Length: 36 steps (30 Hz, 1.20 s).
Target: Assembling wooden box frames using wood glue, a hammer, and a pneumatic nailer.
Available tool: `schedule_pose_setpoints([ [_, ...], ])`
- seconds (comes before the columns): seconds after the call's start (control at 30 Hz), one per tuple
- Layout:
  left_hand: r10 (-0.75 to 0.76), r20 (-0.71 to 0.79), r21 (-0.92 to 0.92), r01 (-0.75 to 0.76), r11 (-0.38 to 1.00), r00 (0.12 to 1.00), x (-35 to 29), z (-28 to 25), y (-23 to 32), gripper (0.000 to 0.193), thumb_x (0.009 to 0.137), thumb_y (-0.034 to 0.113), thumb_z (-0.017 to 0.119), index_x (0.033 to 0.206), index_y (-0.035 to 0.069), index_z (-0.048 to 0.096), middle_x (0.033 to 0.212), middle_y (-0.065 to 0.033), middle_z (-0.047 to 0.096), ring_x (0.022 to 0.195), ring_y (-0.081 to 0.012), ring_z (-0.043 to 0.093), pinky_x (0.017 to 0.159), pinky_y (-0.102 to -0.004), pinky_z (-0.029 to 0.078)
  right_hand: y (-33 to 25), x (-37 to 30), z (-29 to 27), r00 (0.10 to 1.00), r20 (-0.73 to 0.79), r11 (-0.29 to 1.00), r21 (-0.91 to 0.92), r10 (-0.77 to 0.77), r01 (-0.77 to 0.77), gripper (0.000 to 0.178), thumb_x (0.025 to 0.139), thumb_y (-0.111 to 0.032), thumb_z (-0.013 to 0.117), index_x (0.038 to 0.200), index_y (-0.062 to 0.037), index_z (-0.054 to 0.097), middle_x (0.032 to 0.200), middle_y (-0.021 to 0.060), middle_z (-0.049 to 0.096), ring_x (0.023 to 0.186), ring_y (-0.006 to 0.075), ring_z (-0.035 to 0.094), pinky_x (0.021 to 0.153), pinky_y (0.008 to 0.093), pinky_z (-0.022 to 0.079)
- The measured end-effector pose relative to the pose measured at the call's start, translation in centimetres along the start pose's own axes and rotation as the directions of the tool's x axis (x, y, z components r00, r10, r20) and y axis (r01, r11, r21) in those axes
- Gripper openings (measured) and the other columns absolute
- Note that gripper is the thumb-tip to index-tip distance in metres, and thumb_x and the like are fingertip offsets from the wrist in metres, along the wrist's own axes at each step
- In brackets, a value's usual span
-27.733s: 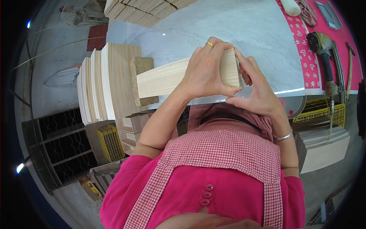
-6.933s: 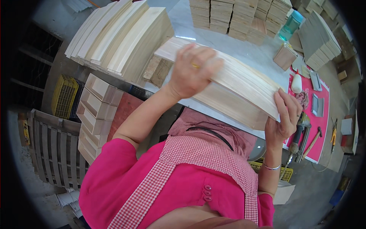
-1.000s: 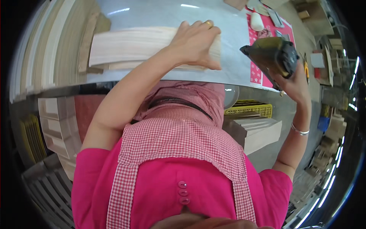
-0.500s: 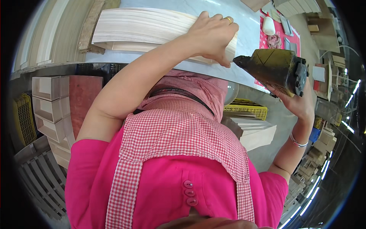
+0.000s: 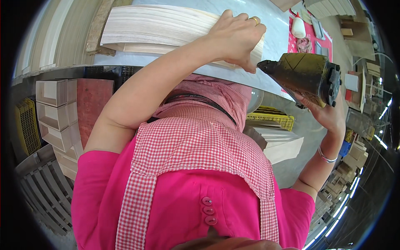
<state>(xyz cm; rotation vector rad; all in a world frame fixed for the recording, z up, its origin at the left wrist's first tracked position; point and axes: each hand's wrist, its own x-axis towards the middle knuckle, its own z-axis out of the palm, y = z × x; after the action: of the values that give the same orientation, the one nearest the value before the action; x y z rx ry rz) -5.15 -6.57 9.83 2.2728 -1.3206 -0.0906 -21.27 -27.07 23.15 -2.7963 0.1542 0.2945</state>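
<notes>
A long pale wooden box (image 5: pixel 160 27) with streaked grain lies across the table in front of me. My left hand (image 5: pixel 238 39) is closed over its right end, fingers curled on top and the thumb pointing down the near side. My right hand (image 5: pixel 323 114) grips a nail gun (image 5: pixel 300 77) with a worn yellow-green body and a bolted black cap. The gun's black nose points left, close to my left thumb and the box's end corner. Whether the nose touches the wood, I cannot tell. The gun's body hides much of my right hand's fingers.
A wooden block (image 5: pixel 100 31) and stacked panels (image 5: pixel 50 33) stand at the left. On a red cloth at the right are a white glue bottle (image 5: pixel 298 27) and a crumpled rag (image 5: pixel 303 45). Below the table are open wooden boxes (image 5: pixel 54 112) and a yellow crate (image 5: pixel 273 118).
The whole view has shifted slightly, moving the table and things on it a little rightward. Both hands keep nearly the same places on the box and the nail gun.
</notes>
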Motion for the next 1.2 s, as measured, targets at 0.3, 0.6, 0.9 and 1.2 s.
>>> schedule_pose_setpoints([
  [0.3,0.024,-0.048,-0.003,-0.024,1.0,0.999,-0.1,0.5,-0.3,0.084,0.049,0.042,0.093,0.118,0.004,0.061,0.11,-0.0108,0.064,0.107,-0.0263,0.059,0.084,-0.0406,0.041,0.7,-0.2,0.2,0.992,-0.062,0.991,-0.075,-0.113,0.108,0.046,0.075,-0.014,0.088,0.112,0.0002,0.064,0.101,0.0127,0.072,0.089,0.0228,0.069,0.078,0.0344,0.054],
  [0.6,0.029,-0.065,0.038,-0.027,0.999,0.997,0.0,0.1,-0.4,0.072,0.05,0.045,0.09,0.098,-0.002,0.064,0.099,-0.0141,0.064,0.1,-0.0282,0.06,0.08,-0.0381,0.044,0.9,3.4,-0.6,0.998,-0.056,0.973,0.229,0.033,-0.019,0.039,0.083,-0.008,0.081,0.115,0.0031,0.063,0.109,0.0102,0.072,0.095,0.0176,0.067,0.084,0.0323,0.053],
  [0.9,0.014,-0.056,0.02,-0.013,1.0,0.998,-0.1,0.2,-0.4,0.073,0.052,0.048,0.09,0.101,0.0,0.064,0.096,-0.0112,0.063,0.1,-0.026,0.059,0.084,-0.0374,0.042,1.6,5.9,-0.7,0.997,-0.071,0.972,0.229,-0.027,0.042,0.041,0.085,-0.006,0.079,0.12,0.0035,0.061,0.11,0.01,0.072,0.097,0.0164,0.066,0.087,0.0317,0.052],
  [1.2,-0.01,0.003,0.023,0.01,1.0,1.0,0.0,-0.3,-0.2,0.075,0.052,0.049,0.091,0.102,0.001,0.064,0.099,-0.0107,0.064,0.101,-0.0248,0.058,0.085,-0.0369,0.041,1.9,6.7,-0.8,0.996,-0.061,0.941,0.334,0.072,-0.047,0.049,0.078,-0.019,0.087,0.114,0.004,0.062,0.104,0.0107,0.073,0.092,0.0166,0.068,0.082,0.0338,0.055],
])
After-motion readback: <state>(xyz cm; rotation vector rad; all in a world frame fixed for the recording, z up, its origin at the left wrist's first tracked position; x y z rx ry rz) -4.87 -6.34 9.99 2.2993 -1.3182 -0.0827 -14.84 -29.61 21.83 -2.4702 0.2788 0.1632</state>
